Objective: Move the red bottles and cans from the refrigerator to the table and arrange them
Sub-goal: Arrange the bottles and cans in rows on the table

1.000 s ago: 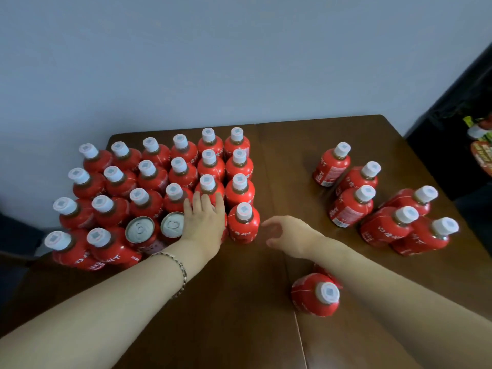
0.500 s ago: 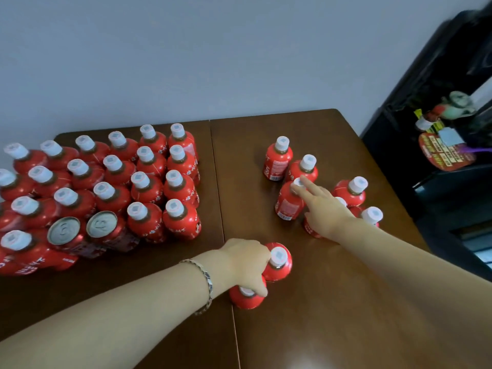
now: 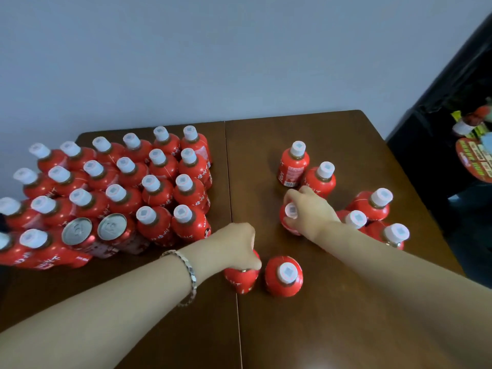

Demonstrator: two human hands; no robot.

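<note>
- Most of the job looks done: a packed block of bottles (image 3: 157, 193) with two cans (image 3: 111, 227) stands on the left of the table (image 3: 332, 328).
- Still to arrange, I judge: a loose cluster (image 3: 372, 206) on the right and two bottles near the middle.
- The left hand (image 3: 237, 246) curls down over the top of the near bottle (image 3: 241, 279), hiding its cap.
- The right hand (image 3: 311, 211) wraps its fingers round the cluster's nearest-left bottle (image 3: 287, 225).
- Both gripped bottles stand upright, long axis vertical, caps up.

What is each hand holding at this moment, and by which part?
Left hand grips a red bottle from above, covering its cap. Right hand holds a second bottle around its shoulder, below the cap.
</note>
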